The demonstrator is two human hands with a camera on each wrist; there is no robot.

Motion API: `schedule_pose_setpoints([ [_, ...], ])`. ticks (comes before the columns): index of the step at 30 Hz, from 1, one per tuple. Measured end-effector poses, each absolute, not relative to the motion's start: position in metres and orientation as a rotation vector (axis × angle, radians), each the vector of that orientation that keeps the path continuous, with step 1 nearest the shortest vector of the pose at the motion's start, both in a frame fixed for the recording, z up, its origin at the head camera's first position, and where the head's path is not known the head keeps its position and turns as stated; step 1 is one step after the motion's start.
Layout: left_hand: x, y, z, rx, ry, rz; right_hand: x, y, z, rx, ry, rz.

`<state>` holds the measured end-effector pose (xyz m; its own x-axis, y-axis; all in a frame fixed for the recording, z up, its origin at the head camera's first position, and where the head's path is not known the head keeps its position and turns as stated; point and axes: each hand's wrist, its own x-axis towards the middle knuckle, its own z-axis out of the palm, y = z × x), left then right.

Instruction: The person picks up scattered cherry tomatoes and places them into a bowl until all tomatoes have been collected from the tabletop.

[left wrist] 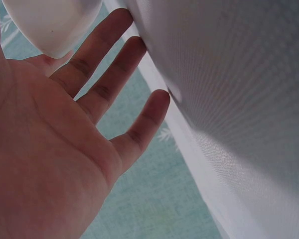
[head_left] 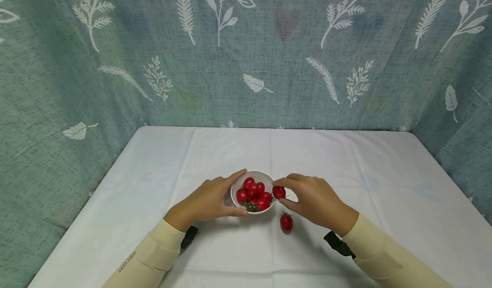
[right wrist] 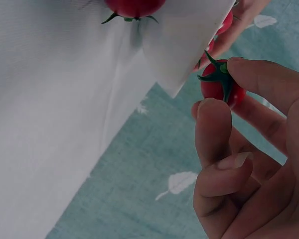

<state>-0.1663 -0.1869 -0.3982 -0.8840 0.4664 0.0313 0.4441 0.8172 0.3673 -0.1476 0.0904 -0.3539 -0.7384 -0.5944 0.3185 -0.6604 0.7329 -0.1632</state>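
Observation:
A white bowl [head_left: 265, 178] stands on the table, with several red cherry tomatoes [head_left: 253, 190] inside. My left hand [head_left: 209, 200] holds the bowl between thumb and index finger; in the left wrist view the other fingers stretch past the bowl's underside [left wrist: 55, 25] toward the cloth. At the right rim, my right hand [head_left: 313, 198] pinches a cherry tomato [head_left: 279, 193] between thumb and fingers. The right wrist view shows this tomato's green stem end [right wrist: 220, 74] facing the camera, right beside the bowl wall. Another cherry tomato [head_left: 286, 223] lies on the cloth below the right hand.
A creased white cloth [head_left: 326, 151] covers the table. Green fabric [head_left: 215, 87] printed with white leaves hangs behind it and along both sides. Dark straps [head_left: 340, 244] sit at both wrists beside the cream sleeves.

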Motion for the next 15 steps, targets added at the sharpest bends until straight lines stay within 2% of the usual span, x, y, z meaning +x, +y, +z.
schedule_pose_setpoints([
  [15,-0.167,-0.188,-0.399,0.729,2.933,0.548,-0.158,0.073,-0.360,1.010,-2.733,0.418],
])
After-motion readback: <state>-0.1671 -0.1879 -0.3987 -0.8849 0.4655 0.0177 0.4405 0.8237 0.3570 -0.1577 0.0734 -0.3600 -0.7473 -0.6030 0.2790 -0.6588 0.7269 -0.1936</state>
